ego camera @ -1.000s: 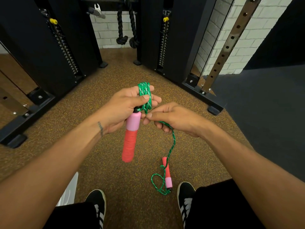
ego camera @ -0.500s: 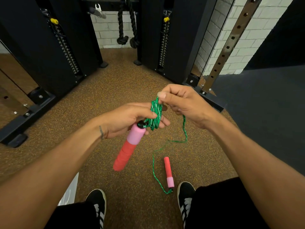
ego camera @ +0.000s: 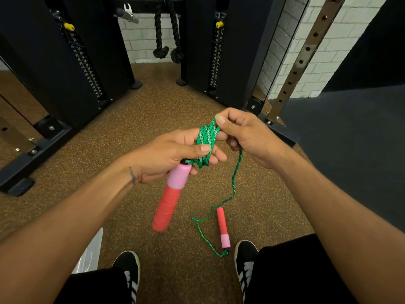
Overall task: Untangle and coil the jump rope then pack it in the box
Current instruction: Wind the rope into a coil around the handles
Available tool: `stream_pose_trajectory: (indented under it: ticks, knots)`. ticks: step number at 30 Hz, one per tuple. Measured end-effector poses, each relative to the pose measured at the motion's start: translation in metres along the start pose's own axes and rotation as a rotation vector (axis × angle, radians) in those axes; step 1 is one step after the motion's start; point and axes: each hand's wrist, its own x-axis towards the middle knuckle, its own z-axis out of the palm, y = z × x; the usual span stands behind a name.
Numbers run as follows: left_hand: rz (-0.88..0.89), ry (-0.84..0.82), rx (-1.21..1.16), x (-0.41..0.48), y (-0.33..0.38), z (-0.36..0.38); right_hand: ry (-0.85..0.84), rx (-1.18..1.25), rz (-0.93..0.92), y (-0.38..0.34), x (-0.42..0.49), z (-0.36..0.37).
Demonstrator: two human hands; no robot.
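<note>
Head camera looked down on the left hand, its fingers curled round a bundle of green jump rope loops, thumb pressed across them, with the pink-and-red handle hanging below the palm. The right hand pinched the top of the loops between thumb and forefinger. A loose strand dropped to the second handle, lying on the speckled floor just beside the right shoe. A pale object at lower left was possibly the box.
</note>
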Motion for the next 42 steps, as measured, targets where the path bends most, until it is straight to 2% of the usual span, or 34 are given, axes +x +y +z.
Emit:
stream_pose_trajectory:
  ticks: [14,23,28,30,34,42]
  knots:
    - [0.100,0.051,-0.210,-0.002,0.007,0.002,-0.094,0.102,0.142,0.012,0.004,0.012]
    - [0.127,0.139,-0.430,0.000,0.009,0.001,-0.128,0.081,0.199,0.010,0.001,0.018]
    - [0.179,0.258,-0.526,0.002,0.015,-0.002,-0.201,0.029,0.170,0.010,0.001,0.017]
    - [0.180,0.324,-0.502,0.002,0.016,-0.005,-0.225,-0.017,0.147,0.010,0.000,0.019]
    - [0.135,0.394,-0.307,0.000,0.014,-0.008,-0.223,-0.115,0.128,0.012,0.000,0.021]
    - [0.082,0.338,-0.207,-0.001,0.012,-0.010,-0.250,-0.202,0.111,0.005,-0.004,0.024]
